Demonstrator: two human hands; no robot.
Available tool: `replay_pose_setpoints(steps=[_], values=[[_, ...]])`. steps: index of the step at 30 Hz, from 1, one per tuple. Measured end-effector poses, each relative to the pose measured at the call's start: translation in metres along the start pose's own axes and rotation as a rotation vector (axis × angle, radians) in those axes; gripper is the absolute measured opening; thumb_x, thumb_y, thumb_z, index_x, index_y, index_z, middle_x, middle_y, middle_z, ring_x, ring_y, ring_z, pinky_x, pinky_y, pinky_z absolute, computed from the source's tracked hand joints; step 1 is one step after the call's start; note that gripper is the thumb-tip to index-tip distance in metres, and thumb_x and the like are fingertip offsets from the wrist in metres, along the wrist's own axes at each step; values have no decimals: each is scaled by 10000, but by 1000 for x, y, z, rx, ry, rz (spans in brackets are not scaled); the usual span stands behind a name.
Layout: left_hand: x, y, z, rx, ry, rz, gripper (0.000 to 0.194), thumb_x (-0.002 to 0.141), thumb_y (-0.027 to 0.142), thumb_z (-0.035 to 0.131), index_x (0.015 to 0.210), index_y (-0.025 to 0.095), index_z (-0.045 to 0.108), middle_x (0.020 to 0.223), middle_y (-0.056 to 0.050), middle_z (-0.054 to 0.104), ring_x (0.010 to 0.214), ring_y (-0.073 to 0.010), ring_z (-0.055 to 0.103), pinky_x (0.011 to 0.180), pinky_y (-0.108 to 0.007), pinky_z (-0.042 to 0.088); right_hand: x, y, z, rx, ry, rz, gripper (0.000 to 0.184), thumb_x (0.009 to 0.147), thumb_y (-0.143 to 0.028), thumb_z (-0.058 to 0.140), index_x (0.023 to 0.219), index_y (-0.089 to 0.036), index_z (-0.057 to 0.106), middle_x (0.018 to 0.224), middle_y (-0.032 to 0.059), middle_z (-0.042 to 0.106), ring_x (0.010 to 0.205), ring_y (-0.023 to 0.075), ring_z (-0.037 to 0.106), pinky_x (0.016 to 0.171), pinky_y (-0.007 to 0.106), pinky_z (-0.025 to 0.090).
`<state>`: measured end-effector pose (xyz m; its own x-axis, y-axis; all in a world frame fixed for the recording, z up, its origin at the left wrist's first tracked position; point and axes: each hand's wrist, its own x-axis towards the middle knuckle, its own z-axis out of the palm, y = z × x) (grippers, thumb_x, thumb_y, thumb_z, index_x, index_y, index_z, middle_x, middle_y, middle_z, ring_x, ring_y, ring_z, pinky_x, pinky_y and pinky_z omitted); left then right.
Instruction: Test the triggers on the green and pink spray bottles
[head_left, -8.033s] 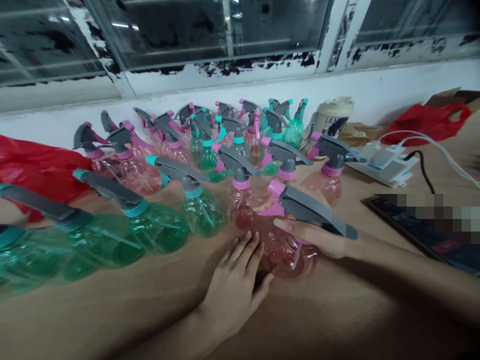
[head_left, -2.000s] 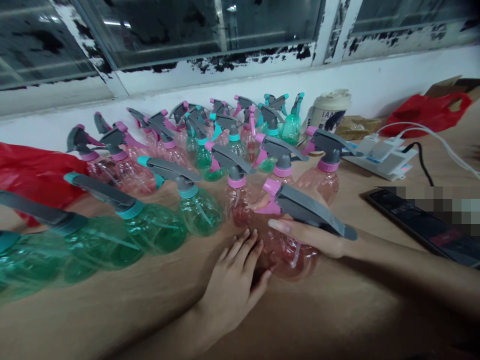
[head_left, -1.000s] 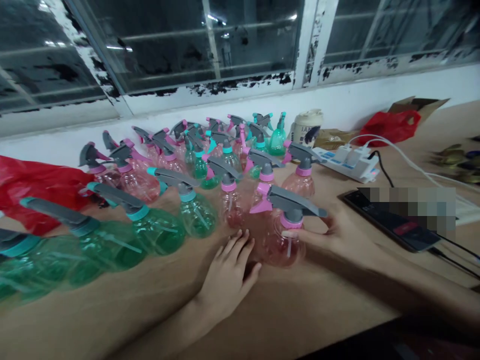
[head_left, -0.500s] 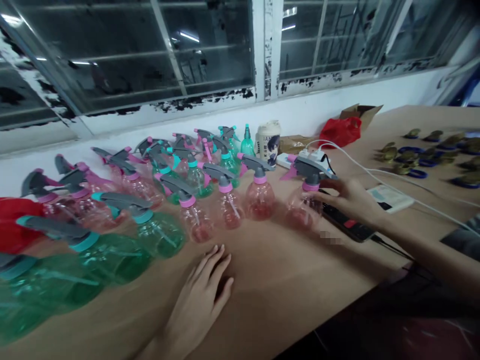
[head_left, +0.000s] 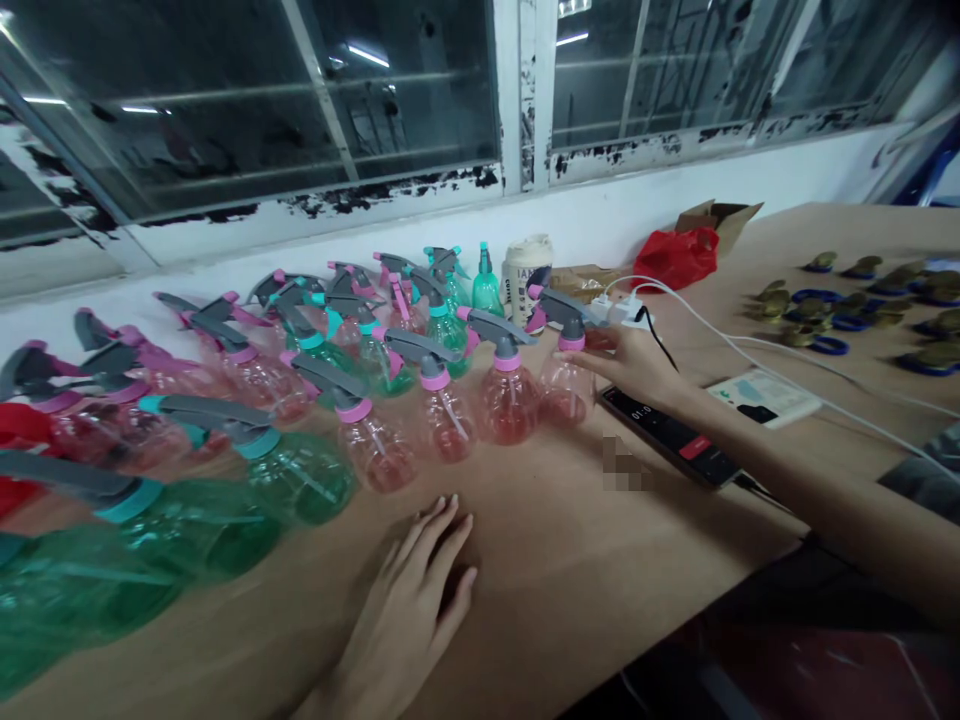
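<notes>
My right hand (head_left: 626,362) is closed around the neck of a pink spray bottle (head_left: 568,388) with a grey trigger head. That bottle stands upright at the right end of a row, close beside another pink spray bottle (head_left: 511,400). My left hand (head_left: 420,590) lies on the table with its fingers stretched out and holds nothing. Ahead of it stand two more pink spray bottles, one nearer (head_left: 377,450) and one farther (head_left: 448,420). Left of the hand are green spray bottles (head_left: 300,475) with turquoise collars.
A phone (head_left: 667,435) with a cable lies beside my right forearm. Behind are a paper cup (head_left: 527,270), a power strip with white cables (head_left: 694,310), a red bag (head_left: 676,257) and a cardboard box (head_left: 720,222). Brass-coloured parts with blue rings (head_left: 817,310) lie far right.
My right hand has moved left with the pink spray bottle, bringing it close to the row's end. More of the phone shows. My left hand stays on the table.
</notes>
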<state>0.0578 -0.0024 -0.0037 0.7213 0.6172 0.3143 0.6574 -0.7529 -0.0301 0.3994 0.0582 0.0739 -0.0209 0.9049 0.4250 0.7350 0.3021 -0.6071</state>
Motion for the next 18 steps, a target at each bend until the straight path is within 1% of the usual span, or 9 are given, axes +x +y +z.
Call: replay_pose_setpoints(steps=[5, 8, 10, 11, 12, 14, 15, 16, 18], values=[[-3, 2, -1, -5, 19, -8, 467, 932, 290, 447, 1375, 172, 354, 1375, -96, 488, 1242, -250, 476, 991, -440, 431, 0, 5, 3, 16, 28, 24, 416, 846, -459, 536, 1045, -105, 625, 1050, 164, 697, 960, 260, 663, 826, 330, 510], [-8, 2, -4, -4, 17, -10, 477, 930, 287, 451, 1378, 162, 343, 1387, -103, 473, 1256, -257, 459, 986, -447, 437, -7, 11, 5, -5, 103, 70, 473, 777, -502, 613, 1062, -125, 630, 1070, 158, 694, 961, 296, 664, 830, 403, 528], [-16, 1, -11, -4, 6, -12, 482, 927, 287, 456, 1379, 166, 342, 1394, -101, 465, 1260, -258, 455, 980, -443, 445, -23, 7, 4, -51, 169, 114, 563, 756, -551, 607, 1118, -120, 610, 1132, 193, 660, 980, 351, 649, 816, 494, 520], [-21, 0, -15, -4, 2, -15, 487, 925, 289, 460, 1381, 169, 341, 1395, -98, 465, 1260, -259, 456, 980, -442, 446, -34, 1, 3, -86, 189, 140, 589, 761, -567, 591, 1153, -129, 594, 1173, 199, 638, 979, 367, 645, 806, 525, 514], [-27, -1, -20, -5, -1, -22, 494, 922, 291, 465, 1385, 172, 337, 1395, -94, 465, 1259, -259, 457, 983, -442, 445, -47, -7, 3, -164, 204, 183, 581, 757, -592, 577, 1154, -169, 597, 1166, 165, 649, 965, 361, 650, 791, 524, 519], [-41, -4, -34, -12, -7, -50, 502, 917, 293, 472, 1387, 179, 336, 1392, -85, 470, 1253, -258, 465, 986, -440, 444, -73, -31, 5, -228, 182, 180, 462, 771, -608, 542, 1006, -226, 656, 1004, 103, 711, 880, 330, 673, 710, 473, 543], [-49, -6, -41, -23, -8, -71, 499, 916, 293, 473, 1385, 185, 340, 1387, -81, 476, 1247, -256, 472, 987, -436, 445, -85, -46, 8, -236, 113, 151, 422, 777, -612, 529, 939, -248, 669, 924, 75, 724, 806, 306, 684, 655, 445, 550], [-58, -7, -50, -38, -4, -98, 491, 917, 291, 470, 1381, 190, 345, 1380, -77, 484, 1238, -253, 482, 984, -431, 449, -94, -62, 13, -215, 83, 88, 417, 763, -623, 535, 896, -252, 669, 856, 64, 726, 735, 290, 686, 607, 429, 553], [-76, -8, -67, -85, 23, -164, 483, 926, 296, 455, 1384, 201, 334, 1363, -78, 502, 1218, -248, 503, 970, -417, 464, -106, -100, 26, -146, -78, -75, 309, 779, -561, 569, 887, -286, 661, 895, 27, 716, 777, 242, 688, 678, 380, 568]])
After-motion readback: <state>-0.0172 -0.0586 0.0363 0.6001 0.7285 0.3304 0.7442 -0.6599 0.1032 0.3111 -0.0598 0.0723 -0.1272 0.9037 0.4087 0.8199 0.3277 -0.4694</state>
